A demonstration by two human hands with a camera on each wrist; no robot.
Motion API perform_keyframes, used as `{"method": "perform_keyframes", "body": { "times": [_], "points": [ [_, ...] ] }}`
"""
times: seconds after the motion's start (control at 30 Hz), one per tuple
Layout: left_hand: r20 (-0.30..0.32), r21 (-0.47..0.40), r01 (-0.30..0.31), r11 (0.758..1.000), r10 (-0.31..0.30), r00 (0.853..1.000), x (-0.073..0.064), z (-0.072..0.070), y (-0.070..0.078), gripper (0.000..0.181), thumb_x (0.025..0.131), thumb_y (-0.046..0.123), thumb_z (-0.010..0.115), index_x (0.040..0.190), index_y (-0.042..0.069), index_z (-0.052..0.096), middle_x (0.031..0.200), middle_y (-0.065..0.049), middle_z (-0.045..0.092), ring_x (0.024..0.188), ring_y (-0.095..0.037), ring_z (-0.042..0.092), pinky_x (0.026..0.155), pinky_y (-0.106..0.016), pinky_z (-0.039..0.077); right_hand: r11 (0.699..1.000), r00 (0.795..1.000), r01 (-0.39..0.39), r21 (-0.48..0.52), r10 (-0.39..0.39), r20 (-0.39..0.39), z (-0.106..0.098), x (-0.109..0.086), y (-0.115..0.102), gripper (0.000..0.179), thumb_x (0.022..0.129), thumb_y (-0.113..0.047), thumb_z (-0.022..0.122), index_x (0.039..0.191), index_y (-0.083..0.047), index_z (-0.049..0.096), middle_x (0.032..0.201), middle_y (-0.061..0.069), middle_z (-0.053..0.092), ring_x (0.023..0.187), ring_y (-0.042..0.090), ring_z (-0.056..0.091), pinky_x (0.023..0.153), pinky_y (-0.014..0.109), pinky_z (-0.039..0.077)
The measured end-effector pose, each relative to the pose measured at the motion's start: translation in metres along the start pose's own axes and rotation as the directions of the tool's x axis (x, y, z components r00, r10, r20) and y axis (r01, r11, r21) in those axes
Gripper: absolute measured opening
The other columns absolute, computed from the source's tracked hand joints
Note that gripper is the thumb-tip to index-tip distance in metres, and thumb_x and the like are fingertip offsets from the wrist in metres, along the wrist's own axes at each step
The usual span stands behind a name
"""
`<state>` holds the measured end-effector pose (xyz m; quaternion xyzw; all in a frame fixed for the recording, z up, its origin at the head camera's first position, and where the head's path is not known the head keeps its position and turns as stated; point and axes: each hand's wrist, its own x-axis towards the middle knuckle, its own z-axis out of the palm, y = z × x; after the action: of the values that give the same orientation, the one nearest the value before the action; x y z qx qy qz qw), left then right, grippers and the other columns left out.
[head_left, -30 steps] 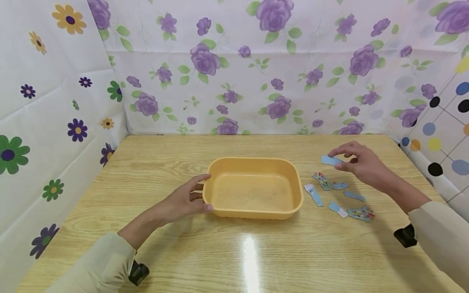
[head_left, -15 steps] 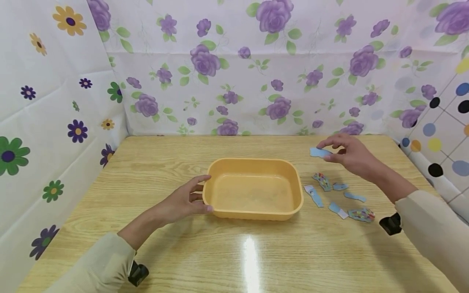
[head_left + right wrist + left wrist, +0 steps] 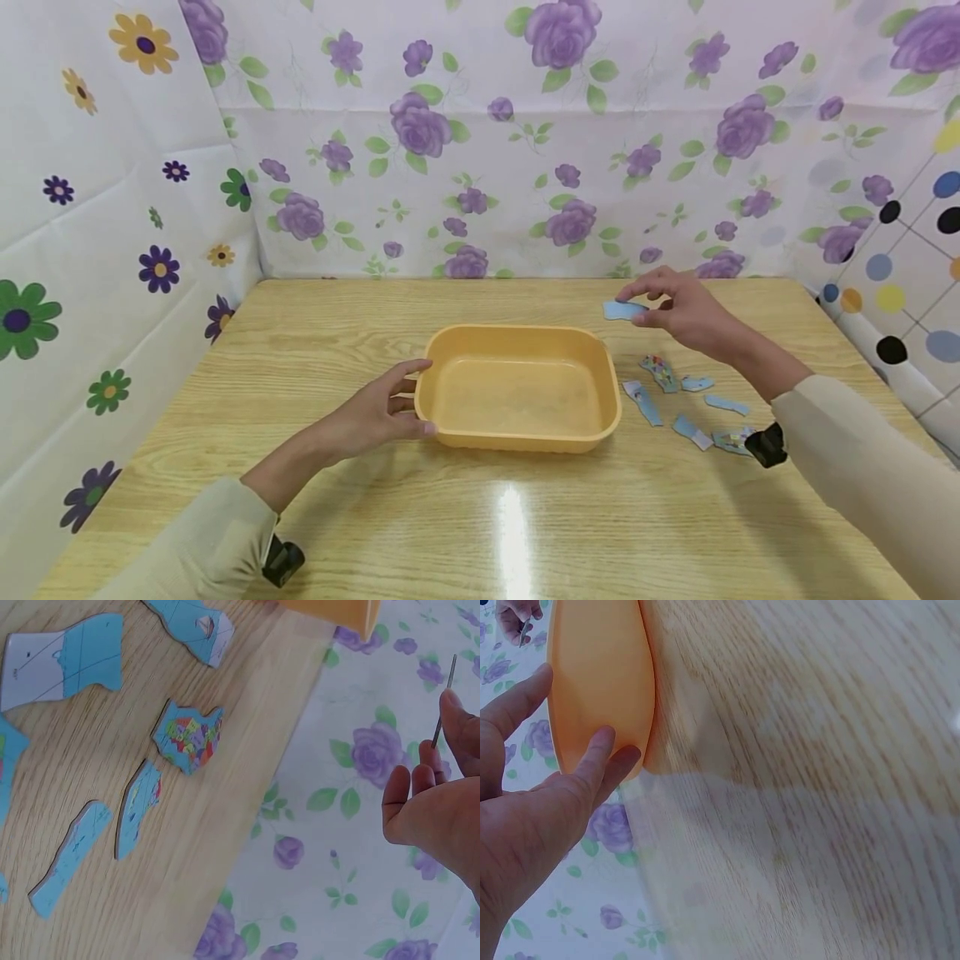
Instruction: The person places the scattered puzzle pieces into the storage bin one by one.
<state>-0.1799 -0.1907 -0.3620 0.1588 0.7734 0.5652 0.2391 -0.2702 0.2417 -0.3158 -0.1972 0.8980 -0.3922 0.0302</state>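
Between thumb and fingers, my right hand point(image 3: 686, 312) pinches a light-blue puzzle piece point(image 3: 618, 310), raised beyond the tray's far right corner. The right wrist view shows that held piece point(image 3: 452, 671) edge-on, as a thin line. My left hand point(image 3: 375, 408) rests at the left end of a yellow-orange plastic tray point(image 3: 525, 442), its fingers spread along the rim and end wall. In the left wrist view its extended fingers touch the outside of the tray point(image 3: 604, 660). Nothing lies inside the tray.
Right of the tray lie several flat map puzzle pieces, among them a multicoloured one point(image 3: 660, 372), a blue strip point(image 3: 726, 405) and a blue-and-white one point(image 3: 642, 403). The right wrist camera point(image 3: 767, 445) partly covers another piece. Flowered cloth point(image 3: 480, 192) hangs behind the wooden table point(image 3: 375, 533).
My right hand has carried the light-blue puzzle piece left and slightly away from me, from above the loose pieces toward the tray's far right corner. The left hand and tray stay put.
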Motion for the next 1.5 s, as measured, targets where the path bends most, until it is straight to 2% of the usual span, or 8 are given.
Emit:
{"method": "perform_keyframes", "body": {
  "times": [0.3,0.53,0.9,1.23,1.5],
  "points": [
    [-0.001,-0.007,-0.004,1.0,0.004,1.0,0.001,0.0,0.0,0.093,0.084,0.015,0.077,0.153,0.012,0.015,0.142,-0.024,0.035,0.127,-0.039,0.047,0.093,-0.036,0.051,1.0,0.999,0.013,0.024,-0.014,0.029,0.001,0.006,-0.008,0.023,0.094,-0.007,0.062,0.117,-0.01,0.066,0.124,0.007,0.047,0.108,0.029,0.034,0.082,0.043,0.038],
    [-0.011,0.012,0.007,1.0,-0.007,1.0,0.0,0.0,0.0,0.093,0.084,0.017,0.077,0.153,0.013,0.016,0.143,-0.023,0.036,0.127,-0.039,0.047,0.093,-0.037,0.051,1.0,0.999,0.019,0.013,-0.019,0.044,0.003,0.012,-0.015,0.022,0.093,-0.007,0.064,0.115,-0.011,0.067,0.123,0.007,0.051,0.109,0.028,0.038,0.084,0.044,0.038],
    [-0.009,0.011,0.004,1.0,-0.004,1.0,0.001,-0.001,0.0,0.094,0.083,0.018,0.078,0.153,0.013,0.016,0.142,-0.024,0.036,0.127,-0.039,0.047,0.092,-0.037,0.051,0.997,0.991,0.065,0.03,-0.068,0.118,0.014,0.028,-0.027,0.021,0.093,-0.01,0.064,0.114,-0.009,0.068,0.124,0.009,0.051,0.109,0.027,0.04,0.087,0.044,0.038],
    [-0.013,0.025,0.012,1.0,-0.011,1.0,0.0,0.0,0.002,0.094,0.083,0.018,0.078,0.153,0.012,0.017,0.142,-0.024,0.037,0.126,-0.038,0.048,0.092,-0.037,0.051,0.998,0.989,0.042,0.037,-0.047,0.142,0.023,0.039,-0.037,0.02,0.093,-0.009,0.064,0.113,-0.011,0.069,0.126,0.007,0.052,0.111,0.029,0.044,0.087,0.044,0.043],
    [-0.015,0.019,0.015,1.0,-0.014,1.0,0.0,0.0,0.003,0.094,0.083,0.018,0.078,0.153,0.011,0.017,0.142,-0.024,0.038,0.126,-0.039,0.048,0.092,-0.036,0.052,0.997,0.981,0.034,0.075,-0.047,0.186,0.032,0.045,-0.044,0.02,0.093,-0.011,0.065,0.112,-0.011,0.069,0.124,0.009,0.049,0.107,0.031,0.039,0.083,0.041,0.042]
  ]
}}
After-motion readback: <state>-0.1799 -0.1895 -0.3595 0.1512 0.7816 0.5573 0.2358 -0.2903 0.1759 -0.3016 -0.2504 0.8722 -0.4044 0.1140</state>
